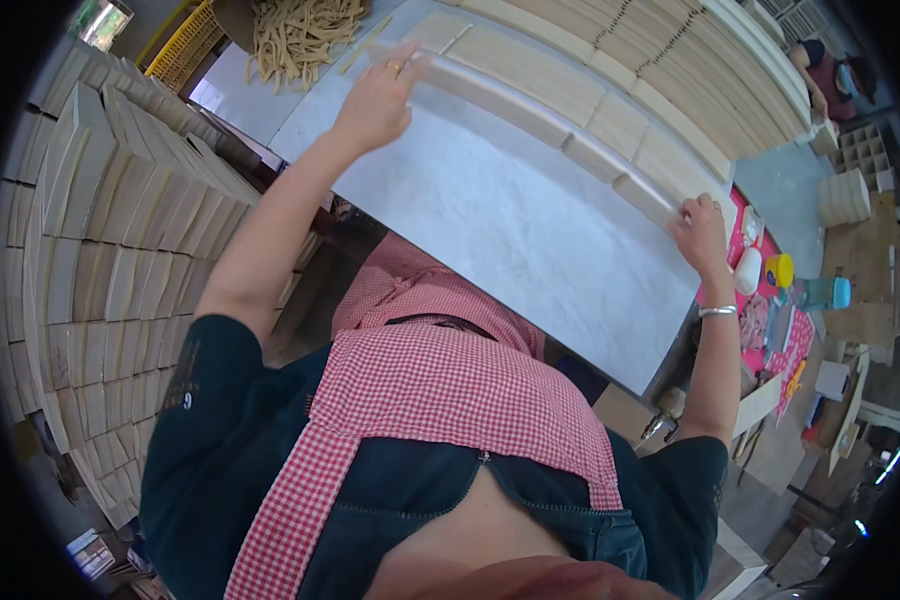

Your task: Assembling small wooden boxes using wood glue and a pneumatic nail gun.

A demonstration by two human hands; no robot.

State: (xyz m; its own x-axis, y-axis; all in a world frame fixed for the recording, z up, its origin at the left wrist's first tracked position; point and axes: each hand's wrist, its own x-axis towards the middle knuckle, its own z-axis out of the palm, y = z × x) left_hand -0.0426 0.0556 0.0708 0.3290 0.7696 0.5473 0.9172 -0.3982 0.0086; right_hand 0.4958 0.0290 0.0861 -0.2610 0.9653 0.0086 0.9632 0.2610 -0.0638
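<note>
Both of my arms reach forward over a white marble-patterned tabletop (530, 230). A long, shiny, clear strip (592, 141) stretches between my hands, along the front edge of a row of pale wooden boards (545, 82). At its left end my left hand (378, 100), with a ring on one finger, is closed at the strip; its fingertips are slightly blurred. My right hand (702, 235) pinches the other end, near the table's right edge. Whether the strip is tape or film I cannot make out. The boards lie flat, side by side, with narrow gaps between them.
Behind the boards lie long stacked wooden slats (700, 65). Stacked wooden pieces (100, 260) rise high on my left. Tan strips (305, 40) lie heaped at the back left. A yellow-lidded jar (778, 269) and a blue-lidded container (827, 292) stand on the right. Another person (832, 85) works at the far right.
</note>
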